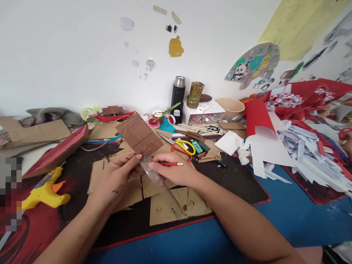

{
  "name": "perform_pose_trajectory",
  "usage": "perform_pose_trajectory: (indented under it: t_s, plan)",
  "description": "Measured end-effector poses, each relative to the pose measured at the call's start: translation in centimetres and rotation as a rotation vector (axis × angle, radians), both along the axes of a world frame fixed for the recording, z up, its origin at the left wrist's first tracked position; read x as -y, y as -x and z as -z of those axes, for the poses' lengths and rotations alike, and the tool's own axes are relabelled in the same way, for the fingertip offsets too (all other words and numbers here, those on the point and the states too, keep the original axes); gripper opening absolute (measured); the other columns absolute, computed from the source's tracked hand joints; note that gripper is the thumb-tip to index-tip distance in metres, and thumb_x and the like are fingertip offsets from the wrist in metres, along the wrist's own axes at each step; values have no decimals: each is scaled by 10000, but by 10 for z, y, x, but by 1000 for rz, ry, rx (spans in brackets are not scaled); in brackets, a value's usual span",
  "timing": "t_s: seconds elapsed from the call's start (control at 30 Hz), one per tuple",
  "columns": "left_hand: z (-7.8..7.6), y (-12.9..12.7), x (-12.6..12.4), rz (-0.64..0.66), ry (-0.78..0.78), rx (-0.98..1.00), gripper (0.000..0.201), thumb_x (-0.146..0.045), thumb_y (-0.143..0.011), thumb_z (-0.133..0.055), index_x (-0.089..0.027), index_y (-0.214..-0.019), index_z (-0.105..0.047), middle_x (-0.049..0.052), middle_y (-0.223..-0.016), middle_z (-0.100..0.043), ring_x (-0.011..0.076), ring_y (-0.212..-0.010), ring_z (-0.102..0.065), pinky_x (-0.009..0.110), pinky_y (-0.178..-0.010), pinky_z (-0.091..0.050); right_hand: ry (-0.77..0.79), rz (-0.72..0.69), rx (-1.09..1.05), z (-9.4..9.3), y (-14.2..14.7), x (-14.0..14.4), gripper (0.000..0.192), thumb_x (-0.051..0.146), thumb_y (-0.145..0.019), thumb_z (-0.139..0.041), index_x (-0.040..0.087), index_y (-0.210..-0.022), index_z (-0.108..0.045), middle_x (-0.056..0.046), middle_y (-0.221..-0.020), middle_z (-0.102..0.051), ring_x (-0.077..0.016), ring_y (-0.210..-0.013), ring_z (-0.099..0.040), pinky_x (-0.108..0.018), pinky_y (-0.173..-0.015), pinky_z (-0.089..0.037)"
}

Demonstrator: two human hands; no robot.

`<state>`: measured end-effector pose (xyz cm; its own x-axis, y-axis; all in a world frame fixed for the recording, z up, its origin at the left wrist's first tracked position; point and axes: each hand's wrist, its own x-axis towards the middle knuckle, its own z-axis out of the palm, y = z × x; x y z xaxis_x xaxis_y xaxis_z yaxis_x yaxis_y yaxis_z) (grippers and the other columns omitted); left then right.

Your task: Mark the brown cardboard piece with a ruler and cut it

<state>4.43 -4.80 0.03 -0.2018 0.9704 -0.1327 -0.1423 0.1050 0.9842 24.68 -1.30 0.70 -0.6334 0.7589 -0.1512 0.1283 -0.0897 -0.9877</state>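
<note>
From the head camera, the left hand (117,179) pinches the lower edge of a brown cardboard sheet (139,134) between thumb and fingers (136,158), holding it tilted up above the desk (288,216). The sheet rises up and away from those fingertips, its dark painted face toward the camera.

The right hand (176,172) sits just beside the left, almost touching it. Its fingers are pressed together around a red pencil (172,164), which lies across them with its pale tip pointing away to the right. The same hand also rests on a clear plastic ruler (162,185); the ruler starts between the two hands, just under the cardboard sheet, and slants down toward the person, past the right wrist.

Under both hands lie loose plain cardboard pieces (176,207) spread on a dark mat (242,183). Beyond the right fingertips lie scissors (166,138) and loops of yellow and orange cord (185,146). Farther back stand a black flask (178,93) and a white box (203,112). Well to the left of the left hand lies a yellow glue gun (45,190), with a red cardboard boat (59,150) behind it. Far to the right of the right hand is a heap of white paper strips (305,154) and red paper (257,115).
</note>
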Motion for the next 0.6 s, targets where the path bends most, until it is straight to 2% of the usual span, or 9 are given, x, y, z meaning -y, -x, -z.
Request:
perform_pose_trajectory:
  t_s: [0.3,0.47,0.6]
  plan:
    - [-6,-1,-1,-28,16,-35,401,-513,-553,-992,-206,-578,-735,4,-609,-592,128,-597,-464,267,-533,-385,-44,0,-11,4,-1,1,331,427,-1054,-720,220,-809,-643,53,-640,-644,-122,-575,-631,-224,-575,-489]
    - [-2,1,-2,-16,1,-53,402,-516,-578,-980,-214,-572,-716,0,-614,-583,136,-613,-471,281,-555,-401,-80,2,7,2,-1,2,375,478,-1044,-729,222,-788,-631,54,-641,-634,-119,-587,-623,-225,-577,-479]
    - [1,6,-4,-27,-2,-71,407,-536,-610,-976,-215,-592,-727,1,-624,-596,136,-616,-471,283,-560,-384,-51,6,-27,2,-1,1,384,538,-1033,-737,222,-832,-657,47,-662,-649,-127,-575,-641,-237,-562,-501]
